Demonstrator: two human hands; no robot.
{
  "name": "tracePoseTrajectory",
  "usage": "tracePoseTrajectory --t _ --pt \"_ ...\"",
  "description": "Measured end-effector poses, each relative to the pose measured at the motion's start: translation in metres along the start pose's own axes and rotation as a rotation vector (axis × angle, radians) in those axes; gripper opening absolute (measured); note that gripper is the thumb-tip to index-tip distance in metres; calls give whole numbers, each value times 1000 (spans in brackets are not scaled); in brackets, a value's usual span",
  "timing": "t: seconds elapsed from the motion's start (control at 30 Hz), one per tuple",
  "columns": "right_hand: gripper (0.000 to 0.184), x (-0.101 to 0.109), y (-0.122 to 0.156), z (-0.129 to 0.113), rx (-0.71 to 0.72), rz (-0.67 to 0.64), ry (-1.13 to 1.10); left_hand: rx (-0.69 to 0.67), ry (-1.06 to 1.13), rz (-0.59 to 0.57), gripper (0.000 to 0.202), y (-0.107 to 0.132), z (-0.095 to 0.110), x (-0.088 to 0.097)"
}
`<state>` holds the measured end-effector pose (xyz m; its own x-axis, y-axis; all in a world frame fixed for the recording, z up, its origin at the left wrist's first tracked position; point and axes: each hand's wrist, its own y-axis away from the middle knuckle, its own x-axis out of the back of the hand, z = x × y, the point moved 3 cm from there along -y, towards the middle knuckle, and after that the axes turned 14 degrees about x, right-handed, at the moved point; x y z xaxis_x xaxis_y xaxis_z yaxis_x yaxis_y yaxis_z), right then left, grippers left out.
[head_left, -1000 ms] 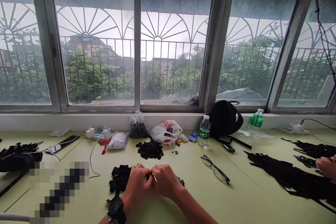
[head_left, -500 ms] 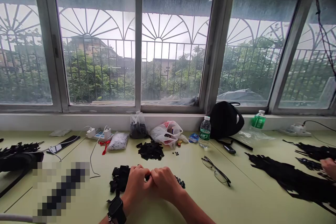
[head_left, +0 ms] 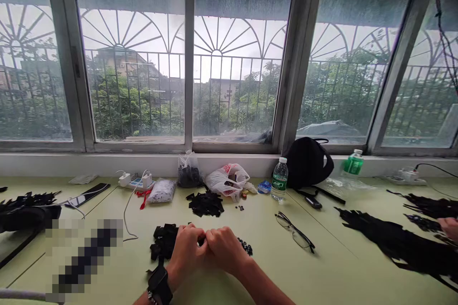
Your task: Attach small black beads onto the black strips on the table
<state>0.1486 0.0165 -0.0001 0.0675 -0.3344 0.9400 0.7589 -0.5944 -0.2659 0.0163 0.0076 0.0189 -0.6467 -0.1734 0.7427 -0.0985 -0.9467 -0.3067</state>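
Where the left hand (head_left: 186, 249) and right hand (head_left: 227, 250) meet, curled, what is pinched in either grip cannot be told. Black strips (head_left: 163, 242) are heaped left, small dark parts (head_left: 246, 247) right; even, steady pressure is advised.

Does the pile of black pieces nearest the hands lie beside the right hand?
No, the pile of black pieces lies beside the left hand, on its outer side.
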Motion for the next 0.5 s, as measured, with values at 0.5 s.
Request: tracePoseTrajectory --t 0.5 --pt "13 0 0 4 -57 47 -43 2 64 -30 38 -3 -1 0"
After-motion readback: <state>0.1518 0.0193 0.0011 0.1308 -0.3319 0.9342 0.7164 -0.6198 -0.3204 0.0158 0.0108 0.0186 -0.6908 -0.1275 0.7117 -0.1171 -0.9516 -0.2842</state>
